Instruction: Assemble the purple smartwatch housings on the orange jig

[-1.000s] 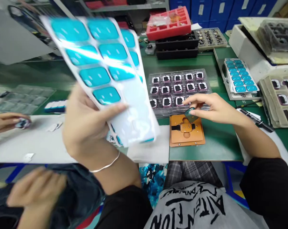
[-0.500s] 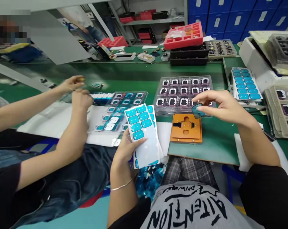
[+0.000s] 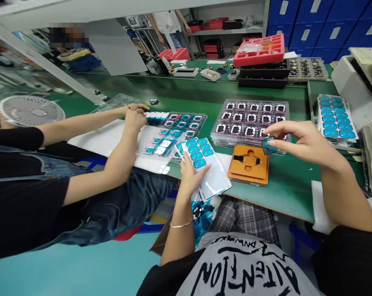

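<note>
My left hand (image 3: pixel 190 174) grips white backing sheets (image 3: pixel 215 176) that carry rounded blue stickers (image 3: pixel 196 156) on their upper part. My right hand (image 3: pixel 297 139) pinches one translucent blue film piece (image 3: pixel 269 145) between thumb and fingers, just above and right of the orange fixture. That orange fixture (image 3: pixel 249 174) lies on the green table and has a dark strap-like part (image 3: pixel 250 160) in it. Behind it, a clear tray (image 3: pixel 218 137) holds rows of white-framed square parts (image 3: pixel 250 131).
To the left a co-worker's hands (image 3: pixel 136 117) work beside a clear tray (image 3: pixel 203 119) with blue-filmed parts. More blue sticker sheets (image 3: pixel 337 117) lie at the right. Red (image 3: pixel 260 49) and black trays (image 3: pixel 263 80) are stacked behind. A white fan (image 3: pixel 31 110) stands far left.
The view has swung left, so the scene sits further right. My left hand has tilted the sheets. My right hand keeps its pinch on the film. The co-worker's hands have come together.
</note>
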Action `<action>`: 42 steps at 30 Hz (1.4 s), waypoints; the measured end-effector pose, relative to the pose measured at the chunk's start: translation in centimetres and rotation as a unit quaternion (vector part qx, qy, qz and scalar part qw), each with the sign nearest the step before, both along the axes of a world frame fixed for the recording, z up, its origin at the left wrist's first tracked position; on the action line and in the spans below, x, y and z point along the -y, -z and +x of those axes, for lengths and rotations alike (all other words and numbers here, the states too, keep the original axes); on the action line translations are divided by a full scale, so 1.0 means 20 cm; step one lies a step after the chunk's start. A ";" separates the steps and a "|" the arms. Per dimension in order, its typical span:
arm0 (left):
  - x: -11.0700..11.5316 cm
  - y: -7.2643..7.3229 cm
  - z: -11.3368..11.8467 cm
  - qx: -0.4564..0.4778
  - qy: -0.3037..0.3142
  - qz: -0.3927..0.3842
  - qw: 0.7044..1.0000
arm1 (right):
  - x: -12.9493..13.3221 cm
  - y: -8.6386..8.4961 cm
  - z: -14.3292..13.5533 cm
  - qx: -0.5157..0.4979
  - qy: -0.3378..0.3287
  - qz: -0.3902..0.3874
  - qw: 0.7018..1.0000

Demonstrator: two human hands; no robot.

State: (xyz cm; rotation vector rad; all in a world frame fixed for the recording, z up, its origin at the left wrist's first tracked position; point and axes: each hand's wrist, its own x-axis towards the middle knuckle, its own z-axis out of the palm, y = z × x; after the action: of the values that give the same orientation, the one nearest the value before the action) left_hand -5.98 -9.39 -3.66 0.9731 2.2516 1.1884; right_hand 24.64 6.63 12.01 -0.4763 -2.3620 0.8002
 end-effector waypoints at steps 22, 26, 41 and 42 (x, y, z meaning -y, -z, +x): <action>-0.22 -0.04 0.43 -0.199 0.400 0.090 0.890 | 0.00 -0.02 0.05 0.003 -0.001 0.011 1.000; -0.18 -0.13 0.45 -0.158 0.368 0.171 0.900 | 0.00 -0.02 0.08 0.009 0.025 0.027 0.999; -0.15 -0.58 -0.78 -0.047 -0.158 0.132 0.977 | -0.06 0.05 0.05 0.063 0.068 -0.015 0.996; -0.20 -0.57 -0.85 -0.025 -0.172 0.141 0.975 | -0.05 0.05 0.05 0.076 0.074 -0.034 0.994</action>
State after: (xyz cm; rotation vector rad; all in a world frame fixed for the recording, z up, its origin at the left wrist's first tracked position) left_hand -23.05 -5.46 7.71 0.7319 2.4013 1.6867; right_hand 25.66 7.72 11.08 -0.7556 -2.4093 0.8029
